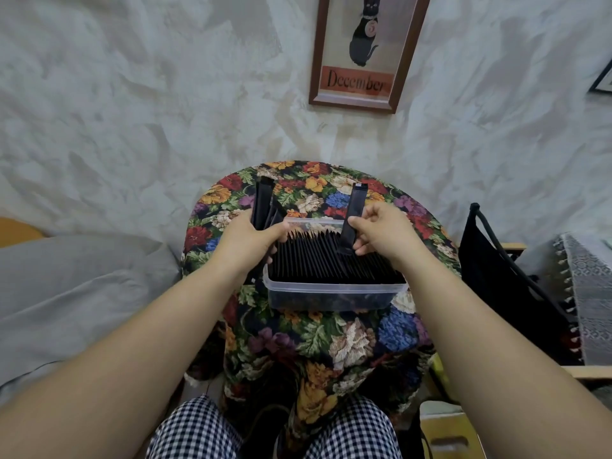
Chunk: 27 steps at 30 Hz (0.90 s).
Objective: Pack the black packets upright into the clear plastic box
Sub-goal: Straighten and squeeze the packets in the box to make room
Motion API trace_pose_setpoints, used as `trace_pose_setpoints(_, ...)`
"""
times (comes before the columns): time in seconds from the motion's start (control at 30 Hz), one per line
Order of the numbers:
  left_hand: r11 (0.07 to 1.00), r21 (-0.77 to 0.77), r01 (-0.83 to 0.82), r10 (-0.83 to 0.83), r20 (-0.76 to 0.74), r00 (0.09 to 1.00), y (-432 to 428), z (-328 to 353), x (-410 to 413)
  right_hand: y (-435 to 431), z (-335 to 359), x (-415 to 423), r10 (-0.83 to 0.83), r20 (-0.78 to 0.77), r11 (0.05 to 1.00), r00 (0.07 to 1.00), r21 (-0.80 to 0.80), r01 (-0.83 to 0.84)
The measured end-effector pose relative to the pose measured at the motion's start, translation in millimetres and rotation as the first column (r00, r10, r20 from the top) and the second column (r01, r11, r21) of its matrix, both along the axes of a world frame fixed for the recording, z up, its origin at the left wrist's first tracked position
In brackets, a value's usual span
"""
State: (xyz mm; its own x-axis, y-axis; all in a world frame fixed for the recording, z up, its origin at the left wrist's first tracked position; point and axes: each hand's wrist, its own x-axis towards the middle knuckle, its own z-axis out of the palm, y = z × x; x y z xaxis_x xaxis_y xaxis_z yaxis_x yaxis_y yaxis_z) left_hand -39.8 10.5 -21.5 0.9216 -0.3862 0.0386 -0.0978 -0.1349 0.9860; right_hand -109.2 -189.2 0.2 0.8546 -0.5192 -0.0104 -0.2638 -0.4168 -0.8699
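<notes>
A clear plastic box [331, 293] stands on a small table under a floral cloth [331, 339]. Several black packets [324, 256] stand upright inside it in a tight row. My left hand [248, 240] grips a bundle of black packets [263, 200] at the box's left rim; their tops stick up past my fingers. My right hand [384, 231] pinches a single black packet [353, 210] upright over the right part of the row, its lower end among the packed ones.
A grey cushion [76, 293] lies left of the table. A black bag [496, 270] hangs on a wooden frame at the right, beside a fringed grey textile [586, 293]. A framed cat picture [364, 51] hangs on the wall behind. Checked trousers [198, 429] show below.
</notes>
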Motion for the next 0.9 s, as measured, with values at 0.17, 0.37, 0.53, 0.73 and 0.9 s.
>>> trace_pose_setpoints(0.17, 1.000, 0.013, 0.025, -0.025, -0.026, 0.999, 0, -9, 2, 2, -3, 10, 0.015, -0.053, 0.998, 0.998, -0.055, -0.018)
trace_pose_setpoints(0.37, 0.999, 0.016, 0.033, -0.033, -0.032, 0.999, -1, -12, 5, 7, -7, 15, 0.049, -0.088, 0.991, 0.995, -0.117, -0.059)
trace_pose_setpoints(0.53, 0.999, 0.021, 0.037, -0.037, -0.034, 0.999, -1, -14, 7, 12, -6, 16, 0.107, -0.163, 0.969, 0.981, -0.203, -0.140)
trace_pose_setpoints(0.73, 0.999, 0.019, 0.039, -0.039, -0.036, 0.999, -2, -14, 7, 19, -9, 12, 0.168, -0.282, 0.924, 0.945, -0.288, -0.250)
trace_pose_setpoints(0.9, 0.998, 0.027, 0.060, -0.059, -0.041, 0.997, -1, -13, 8, 21, -16, 2, 0.178, -0.286, 0.856, 0.942, -0.428, -0.291)
